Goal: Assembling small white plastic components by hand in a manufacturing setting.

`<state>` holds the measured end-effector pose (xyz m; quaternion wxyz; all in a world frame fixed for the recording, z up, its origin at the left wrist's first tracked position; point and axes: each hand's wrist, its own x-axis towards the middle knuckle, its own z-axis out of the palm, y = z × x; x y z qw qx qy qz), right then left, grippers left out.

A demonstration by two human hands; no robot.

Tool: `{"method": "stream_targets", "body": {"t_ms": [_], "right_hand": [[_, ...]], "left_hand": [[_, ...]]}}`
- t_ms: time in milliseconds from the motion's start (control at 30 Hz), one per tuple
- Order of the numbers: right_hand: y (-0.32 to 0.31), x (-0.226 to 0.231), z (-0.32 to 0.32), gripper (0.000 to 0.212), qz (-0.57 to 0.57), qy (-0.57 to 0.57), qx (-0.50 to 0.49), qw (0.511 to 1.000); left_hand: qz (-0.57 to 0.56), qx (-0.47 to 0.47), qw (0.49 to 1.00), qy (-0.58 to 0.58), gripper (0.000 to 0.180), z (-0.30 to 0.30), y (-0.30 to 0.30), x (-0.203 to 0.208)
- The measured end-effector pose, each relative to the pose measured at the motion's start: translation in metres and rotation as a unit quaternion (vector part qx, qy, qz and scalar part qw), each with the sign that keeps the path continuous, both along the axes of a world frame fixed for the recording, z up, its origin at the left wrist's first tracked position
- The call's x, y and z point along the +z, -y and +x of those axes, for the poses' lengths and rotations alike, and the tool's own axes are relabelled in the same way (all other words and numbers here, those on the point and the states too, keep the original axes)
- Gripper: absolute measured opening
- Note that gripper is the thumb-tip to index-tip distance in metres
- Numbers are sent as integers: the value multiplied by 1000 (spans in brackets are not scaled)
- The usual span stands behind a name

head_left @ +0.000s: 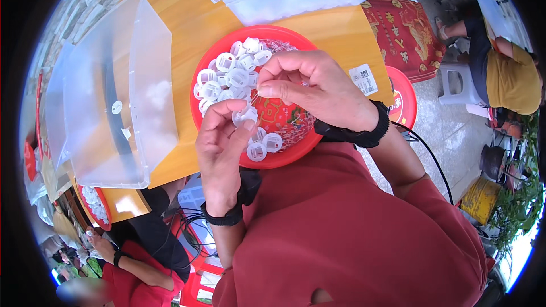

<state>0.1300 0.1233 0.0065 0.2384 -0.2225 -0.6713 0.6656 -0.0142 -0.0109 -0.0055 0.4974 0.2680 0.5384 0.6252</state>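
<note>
Between the thumb and fingers of my left hand (218, 150) is a round white translucent plastic cap (244, 116). My right hand (321, 88) is closed in a pinch on a thin metal-looking pin (255, 98), its lower end close to the cap. Whether the pin has entered the cap is too small to tell. Both hands are over a round red tray (200, 59) with a printed bottom. More white caps (225, 62) are heaped in its left part, and a few lie near its front rim. Thin clear-and-metal pins (293, 136) lie along the right side.
An upended clear plastic bin (122, 96) stands left on the wooden table (187, 0). Another clear bin (307, 0) full of white pieces is behind the tray. A printed label (363, 78) lies at right. A co-worker's hand (102, 245) is at lower left, near another red tray (102, 219).
</note>
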Motion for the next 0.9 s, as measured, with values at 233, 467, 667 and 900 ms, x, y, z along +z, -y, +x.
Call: {"method": "stream_targets", "body": {"t_ms": [233, 467, 667, 900], "right_hand": [[6, -2, -3, 12, -63, -39, -49, 996], [14, 0, -5, 11, -47, -60, -74, 994], [18, -3, -8, 11, -43, -61, -77, 994], [27, -6, -10, 8, 76, -67, -98, 990]], "left_hand": [[-22, 20, 1000, 8, 35, -4, -2, 4], [-46, -10, 999, 6, 41, -5, 0, 5], [-12, 18, 1000, -11, 39, -5, 2, 9], [-18, 41, 999, -10, 42, -6, 3, 8]]}}
